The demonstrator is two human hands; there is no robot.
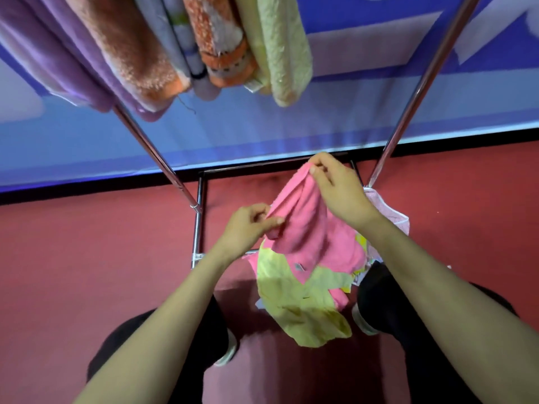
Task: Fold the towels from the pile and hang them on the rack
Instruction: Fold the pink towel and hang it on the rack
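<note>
A pink towel hangs between my hands above the floor. My right hand pinches its upper edge near the rack's base. My left hand grips its left edge, lower down. Under it on the red floor lies the pile, with a yellow-green towel on top and a pale pink one at the right. The metal rack rises on slanted poles. Several folded towels hang from its top: purple, orange, patterned orange and cream.
The rack's base frame stands on the red carpet against a blue wall banner. Its right pole slants up at the right. My dark trouser legs and white-edged shoes flank the pile.
</note>
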